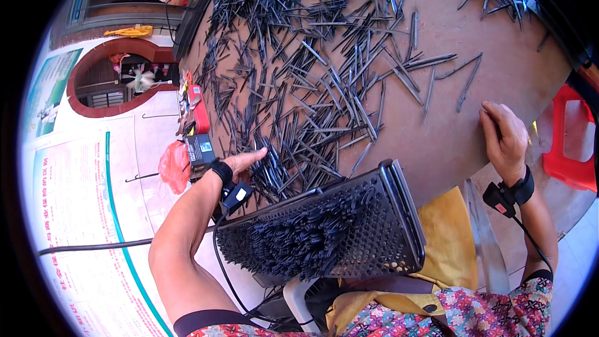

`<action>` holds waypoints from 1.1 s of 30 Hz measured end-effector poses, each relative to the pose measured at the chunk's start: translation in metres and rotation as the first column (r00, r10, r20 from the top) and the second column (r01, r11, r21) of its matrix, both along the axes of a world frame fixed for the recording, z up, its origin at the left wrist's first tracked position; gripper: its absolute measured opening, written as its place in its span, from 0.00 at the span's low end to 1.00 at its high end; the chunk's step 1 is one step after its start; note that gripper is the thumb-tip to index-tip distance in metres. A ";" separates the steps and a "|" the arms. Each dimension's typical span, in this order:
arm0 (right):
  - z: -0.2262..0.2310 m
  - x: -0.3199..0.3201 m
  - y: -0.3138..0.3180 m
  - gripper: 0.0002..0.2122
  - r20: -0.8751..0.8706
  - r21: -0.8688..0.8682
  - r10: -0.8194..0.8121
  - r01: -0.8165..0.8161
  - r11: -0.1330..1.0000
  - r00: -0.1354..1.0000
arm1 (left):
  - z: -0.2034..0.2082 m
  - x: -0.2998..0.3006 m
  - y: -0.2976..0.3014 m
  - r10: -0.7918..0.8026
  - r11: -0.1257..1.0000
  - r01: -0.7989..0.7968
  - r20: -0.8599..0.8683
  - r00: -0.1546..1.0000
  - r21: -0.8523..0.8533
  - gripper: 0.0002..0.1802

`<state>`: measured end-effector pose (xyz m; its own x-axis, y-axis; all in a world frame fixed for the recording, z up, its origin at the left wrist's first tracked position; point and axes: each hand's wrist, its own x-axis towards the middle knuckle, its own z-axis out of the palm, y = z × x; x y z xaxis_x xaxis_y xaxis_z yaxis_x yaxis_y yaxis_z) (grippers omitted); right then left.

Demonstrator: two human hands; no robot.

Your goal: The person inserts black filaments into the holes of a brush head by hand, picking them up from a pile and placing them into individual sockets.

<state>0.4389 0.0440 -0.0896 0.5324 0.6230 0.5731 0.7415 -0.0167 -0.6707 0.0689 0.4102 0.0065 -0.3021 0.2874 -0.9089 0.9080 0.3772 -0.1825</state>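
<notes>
Slim, glossy black strips (pixel 268 9) lie heaped and scattered across the brown tabletop (pixel 437 150). Left hand (pixel 242 161): at the strips, one digit extended, grip indeterminable. Right hand (pixel 506 140): half-open, apparently empty, near the edge.

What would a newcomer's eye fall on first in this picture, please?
Probably the mass of thin dark sticks, heaped thickest on the far side of the brown table and scattered across its middle. Next might come the black perforated holder at the near edge, crowded with dark pieces, then the bright red plastic stool at the far right.
</notes>
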 end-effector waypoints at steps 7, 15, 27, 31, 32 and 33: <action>0.000 0.002 0.004 0.08 0.080 0.058 0.014 -0.018 0.998 0.997 | -0.011 0.038 -0.035 0.142 0.954 -0.153 0.063 0.988 0.260 0.30; 0.001 -0.002 0.006 0.08 0.057 0.083 -0.002 -0.002 0.997 0.998 | -0.011 0.124 -0.052 -0.591 0.703 0.371 0.208 0.780 0.608 0.49; -0.006 -0.003 0.004 0.06 0.017 0.029 -0.058 0.057 0.998 0.998 | 0.001 0.170 -0.114 -0.953 0.156 0.843 -0.145 0.265 0.515 0.66; -0.005 -0.002 0.003 0.06 0.024 0.026 -0.067 0.066 0.997 0.997 | -0.005 0.158 -0.086 -0.980 -0.004 0.756 -0.152 0.126 0.654 0.57; -0.006 -0.002 0.003 0.06 0.030 0.031 -0.069 0.068 0.997 0.997 | -0.005 0.154 -0.079 -0.982 -0.031 0.725 -0.156 0.107 0.688 0.56; -0.007 -0.002 0.003 0.06 0.035 0.035 -0.073 0.071 0.997 0.997 | -0.002 0.152 -0.073 -0.979 0.011 0.720 -0.139 0.149 0.694 0.55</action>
